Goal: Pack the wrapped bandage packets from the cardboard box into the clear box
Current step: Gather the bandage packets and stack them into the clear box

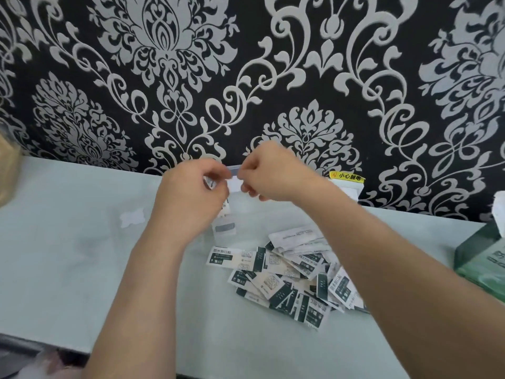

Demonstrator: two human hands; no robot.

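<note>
Bandage packets (287, 277) lie heaped on the tabletop (68, 255) below the fingers, while left hand (196, 190) and right hand (273, 176) pinch the clear box (223, 229) by its top edge, where a slipping pinch could drop it onto the heap

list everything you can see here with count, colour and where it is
bandage packets: loose overlapping pile, too many to count, white and dark green, on the table right of centre
clear box: one, transparent, held up between both hands near the wall
table: one, pale green, across the lower frame
wallpaper: black with a white floral pattern, behind the table
sticker: one, yellow, on the wall just right of the right hand
green pack: one, green, at the table's right edge, cut off by the frame
left hand: pinches the clear box's left side
right hand: pinches its right side
</note>
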